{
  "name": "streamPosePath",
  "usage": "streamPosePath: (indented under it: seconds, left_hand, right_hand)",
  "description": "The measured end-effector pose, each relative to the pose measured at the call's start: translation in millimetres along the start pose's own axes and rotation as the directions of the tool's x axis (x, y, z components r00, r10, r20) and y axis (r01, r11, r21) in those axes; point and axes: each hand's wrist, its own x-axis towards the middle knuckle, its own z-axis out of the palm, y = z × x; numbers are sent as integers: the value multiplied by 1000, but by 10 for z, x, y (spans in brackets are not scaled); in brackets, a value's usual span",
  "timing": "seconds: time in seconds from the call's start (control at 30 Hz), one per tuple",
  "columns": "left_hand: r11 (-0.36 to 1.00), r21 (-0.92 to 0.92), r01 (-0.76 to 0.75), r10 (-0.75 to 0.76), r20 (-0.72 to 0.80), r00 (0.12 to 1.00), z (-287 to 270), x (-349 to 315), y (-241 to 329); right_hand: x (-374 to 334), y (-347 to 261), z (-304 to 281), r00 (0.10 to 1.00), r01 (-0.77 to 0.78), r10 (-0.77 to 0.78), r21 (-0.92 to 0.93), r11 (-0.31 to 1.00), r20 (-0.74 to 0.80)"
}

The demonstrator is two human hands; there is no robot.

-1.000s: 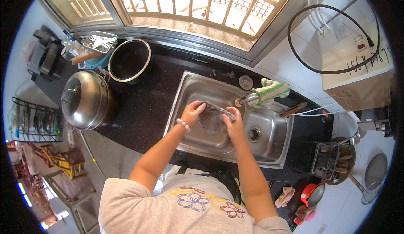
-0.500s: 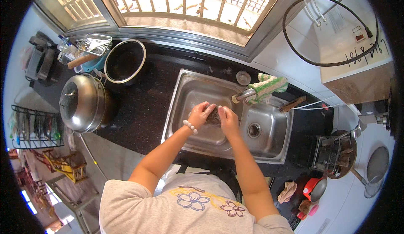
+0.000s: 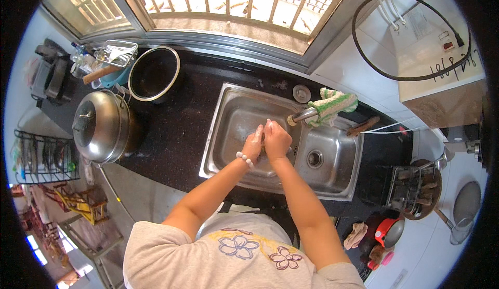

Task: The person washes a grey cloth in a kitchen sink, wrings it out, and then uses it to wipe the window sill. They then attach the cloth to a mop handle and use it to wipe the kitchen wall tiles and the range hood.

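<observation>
Over the large left basin of a steel sink (image 3: 236, 115), my two hands are pressed together. My left hand (image 3: 253, 146), below a bracelet of pale beads (image 3: 244, 159), has its fingers straight and held close. My right hand (image 3: 277, 140) is curled against it with the palm turned inward. Both hands look wet. Whatever lies between the palms is hidden; only a narrow dark gap shows. The tap (image 3: 302, 116) ends just to the right of my hands, and a green-and-white cloth (image 3: 335, 103) is wrapped over it.
A smaller basin with a drain (image 3: 315, 158) adjoins on the right. A lidded steel pot (image 3: 99, 128) and a dark pot with a pale rim (image 3: 154, 75) stand on the black counter to the left. A wooden-handled brush (image 3: 363, 127) lies behind the sink. A barred window rises beyond.
My hands have closed together and shifted slightly up. The dark brown, rough-looking thing seen between them earlier is now hidden by the palms.
</observation>
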Motion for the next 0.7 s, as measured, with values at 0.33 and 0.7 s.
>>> streamPosePath:
  seconds: [0.33,0.7]
  left_hand:
    - [994,-103,43,-34,90,995,-204,131,-162]
    - [995,2,104,-103,132,986,-208,66,18]
  right_hand:
    - [-49,52,97,1000,15,-12,-109,994,27]
    - [-79,63,44,992,122,-122,-118,985,11]
